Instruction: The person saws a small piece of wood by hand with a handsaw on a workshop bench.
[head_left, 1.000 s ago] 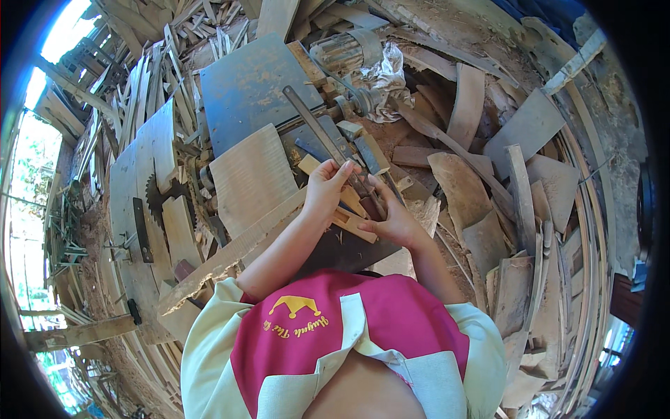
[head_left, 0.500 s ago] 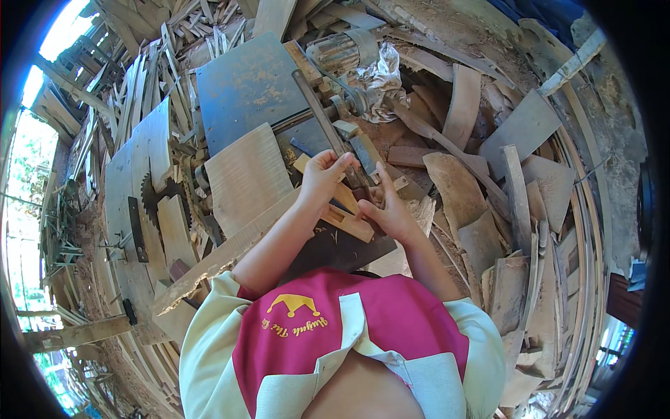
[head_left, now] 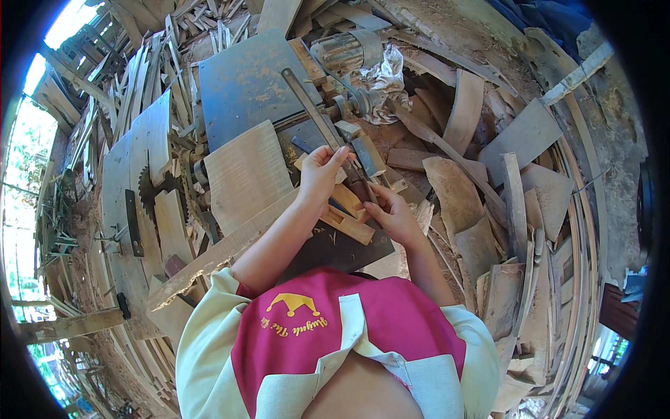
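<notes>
Fingers of the left hand [head_left: 324, 173] are pinching the long, dark metal bar [head_left: 310, 105] partway along, while those of the right hand [head_left: 393, 215] are curling against its reddish-brown handle [head_left: 360, 189], though how firmly they are gripping I cannot tell. Bar and handle are slanting away from the chest, the handle sitting near a slotted wooden piece [head_left: 347, 225] and the far end overlapping a blue-grey plate [head_left: 244, 91] in view. Judging by this two-handed hold, the person is probably steadying or adjusting the bar, and the next move is likely calling for a secure handle grip.
</notes>
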{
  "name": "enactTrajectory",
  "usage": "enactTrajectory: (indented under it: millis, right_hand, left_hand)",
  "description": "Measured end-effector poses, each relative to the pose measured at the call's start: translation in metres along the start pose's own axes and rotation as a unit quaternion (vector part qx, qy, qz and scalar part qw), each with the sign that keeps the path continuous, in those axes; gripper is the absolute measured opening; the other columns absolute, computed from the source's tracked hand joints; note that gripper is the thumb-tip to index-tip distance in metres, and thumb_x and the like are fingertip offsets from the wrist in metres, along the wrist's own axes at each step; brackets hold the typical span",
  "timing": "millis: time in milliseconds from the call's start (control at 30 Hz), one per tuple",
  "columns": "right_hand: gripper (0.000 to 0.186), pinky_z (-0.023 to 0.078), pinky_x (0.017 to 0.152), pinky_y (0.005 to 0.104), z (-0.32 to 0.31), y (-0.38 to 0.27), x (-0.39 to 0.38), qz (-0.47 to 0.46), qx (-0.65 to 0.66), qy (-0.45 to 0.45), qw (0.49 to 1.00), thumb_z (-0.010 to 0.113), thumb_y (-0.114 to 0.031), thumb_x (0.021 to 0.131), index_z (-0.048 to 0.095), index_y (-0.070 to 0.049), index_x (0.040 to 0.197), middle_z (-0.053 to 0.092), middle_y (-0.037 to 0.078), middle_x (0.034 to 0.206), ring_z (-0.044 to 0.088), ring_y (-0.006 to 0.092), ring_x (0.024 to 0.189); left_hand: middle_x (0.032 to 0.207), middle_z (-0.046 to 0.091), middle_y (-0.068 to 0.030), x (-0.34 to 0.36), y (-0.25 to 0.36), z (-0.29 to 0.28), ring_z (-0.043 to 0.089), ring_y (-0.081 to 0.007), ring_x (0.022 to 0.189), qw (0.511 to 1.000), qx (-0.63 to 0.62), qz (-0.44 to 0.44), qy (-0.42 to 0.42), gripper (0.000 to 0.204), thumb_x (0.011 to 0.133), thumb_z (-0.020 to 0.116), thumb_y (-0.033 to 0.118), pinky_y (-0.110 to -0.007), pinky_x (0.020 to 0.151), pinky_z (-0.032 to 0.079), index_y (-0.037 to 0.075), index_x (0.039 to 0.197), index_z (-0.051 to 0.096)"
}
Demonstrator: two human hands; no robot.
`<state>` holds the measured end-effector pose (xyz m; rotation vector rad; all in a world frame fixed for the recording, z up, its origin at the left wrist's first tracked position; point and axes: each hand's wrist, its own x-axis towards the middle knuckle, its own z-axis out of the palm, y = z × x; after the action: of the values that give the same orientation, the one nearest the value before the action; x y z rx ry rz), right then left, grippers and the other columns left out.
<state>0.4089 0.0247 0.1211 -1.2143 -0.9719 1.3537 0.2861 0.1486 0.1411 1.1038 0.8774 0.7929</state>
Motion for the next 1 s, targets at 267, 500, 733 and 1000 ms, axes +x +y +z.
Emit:
enactTrajectory:
  millis: [267, 500, 733, 1000]
  right_hand:
    - [0.02, 0.037, 0.04, 0.0208, 0.004, -0.009, 0.0, 0.073, -0.059, 0.005, 0.996, 0.05, -0.02, 0.089, 0.049, -0.001, 0.094, 0.054, 0.004, 0.067, 0.048, 0.0077, 0.046]
    - [0.025, 0.031, 0.036, 0.0205, 0.001, -0.001, -0.002, 0.103, 0.025, 0.032, 0.994, 0.044, -0.028, 0.092, 0.047, -0.003, 0.089, 0.047, 0.002, 0.059, 0.042, 0.0076, 0.038]
    - [0.026, 0.044, 0.056, 0.0418, -0.02, 0.024, 0.012, -0.009, -0.393, 0.19, 0.9, 0.045, -0.028, 0.09, 0.047, -0.002, 0.089, 0.058, 0.017, 0.07, 0.058, 0.0325, 0.061]
    - [0.023, 0.046, 0.064, 0.0467, -0.026, 0.049, 0.054, 0.104, -0.57, 0.152, 0.801, 0.044, -0.025, 0.088, 0.052, -0.003, 0.089, 0.061, 0.019, 0.075, 0.06, 0.037, 0.072]
  left_hand:
    - [0.08, 0.064, -0.0006, -0.005, -0.019, 0.009, 0.049, -0.0034, 0.069, 0.998, -0.042, -0.028, -0.049, 0.016, 0.085, 0.059, 0.021, -0.021, 0.064, 0.038, 0.007, 0.078, 0.057]
    - [0.081, 0.064, 0.0011, 0.001, -0.031, 0.013, 0.049, -0.0027, 0.069, 0.993, 0.009, -0.086, -0.084, 0.016, 0.085, 0.06, 0.025, -0.022, 0.067, 0.039, 0.008, 0.085, 0.061]
    - [0.086, 0.064, -0.0043, 0.031, -0.049, -0.009, 0.057, -0.0124, 0.081, 0.968, 0.229, -0.059, -0.08, 0.04, 0.073, 0.069, 0.038, -0.027, 0.08, 0.041, 0.007, 0.097, 0.061]
    - [0.12, 0.052, -0.0119, 0.062, -0.107, -0.054, 0.036, -0.0275, 0.123, 0.751, 0.638, 0.17, -0.018, 0.062, 0.068, 0.064, 0.052, -0.043, 0.097, 0.032, 0.004, 0.106, 0.057]
